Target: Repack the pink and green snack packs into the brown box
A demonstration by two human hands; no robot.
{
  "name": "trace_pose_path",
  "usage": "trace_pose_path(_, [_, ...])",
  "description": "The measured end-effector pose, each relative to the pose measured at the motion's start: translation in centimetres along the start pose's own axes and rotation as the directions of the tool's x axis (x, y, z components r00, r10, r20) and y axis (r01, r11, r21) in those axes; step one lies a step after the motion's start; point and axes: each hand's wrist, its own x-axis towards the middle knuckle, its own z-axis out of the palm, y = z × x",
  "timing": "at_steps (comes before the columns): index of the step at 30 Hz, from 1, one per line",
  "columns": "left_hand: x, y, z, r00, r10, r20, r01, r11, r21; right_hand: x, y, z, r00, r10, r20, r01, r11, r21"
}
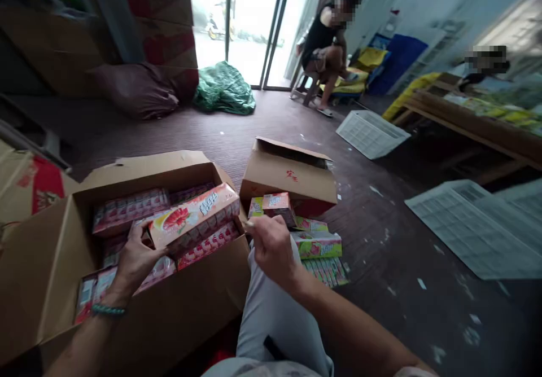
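Pink pack (195,217) held tilted over an open carton (169,318), left of centre in the frame.
In the head view, the left hand (136,259) clamps thumb and fingers on the pack's left end, probably to steady it above the packed rows (133,209). At centre, the right hand (274,246) has its fingers curled together near the other end; I can't tell whether they pinch anything. Green packs (319,247) lie right of centre, seemingly for easy reach.

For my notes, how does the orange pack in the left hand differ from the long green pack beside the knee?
The left hand holds the orange pack over the open carton; the green pack lies outside it. The orange pack pictures red fruit; the green pack, pink. Both are long.
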Motion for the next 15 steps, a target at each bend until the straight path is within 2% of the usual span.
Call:
trace_pose_path(3, [1.0,8.1,2.4,0.994,0.060,0.088,-0.051,0.993,-0.102,-2.2,-2.2,-2.3,0.987,0.004,-0.158,0.020,0.988,0.155])
trace_pose_path(6, [1.1,15.6,7.9,0.962,0.197,0.192,-0.162,0.970,-0.182,-3.1,-1.7,-4.3,0.965,0.048,-0.259,0.009,0.977,0.215])
trace_pose_path(8, [1.0,18.9,12.1,0.912,0.303,0.276,-0.232,0.937,-0.262,-3.1,-0.2,-5.2,0.949,0.098,-0.300,-0.035,0.977,0.211])
trace_pose_path(9, [1.1,19.8,13.9,0.900,0.332,0.283,-0.256,0.927,-0.273,-3.1,0.7,-5.4,0.937,0.144,-0.317,-0.080,0.975,0.208])
trace_pose_path(10, [1.3,20.3,15.3,0.901,0.359,0.242,-0.302,0.922,-0.243,-3.1,1.7,-5.5,0.921,0.209,-0.328,-0.144,0.967,0.212])
trace_pose_path(12, [2.2,19.5,16.8,0.892,0.419,0.170,-0.395,0.905,-0.156,-2.9,3.8,-5.2,0.866,0.377,-0.327,-0.307,0.919,0.247])
trace_pose_path(14, [3.8,16.9,16.3,0.902,0.409,0.139,-0.409,0.912,-0.024,-2.3,5.6,-4.3,0.799,0.532,-0.281,-0.448,0.838,0.313])
trace_pose_path(15, [4.8,15.0,15.3,0.924,0.359,0.129,-0.369,0.928,0.058,-1.7,6.3,-3.8,0.775,0.580,-0.249,-0.486,0.801,0.350])
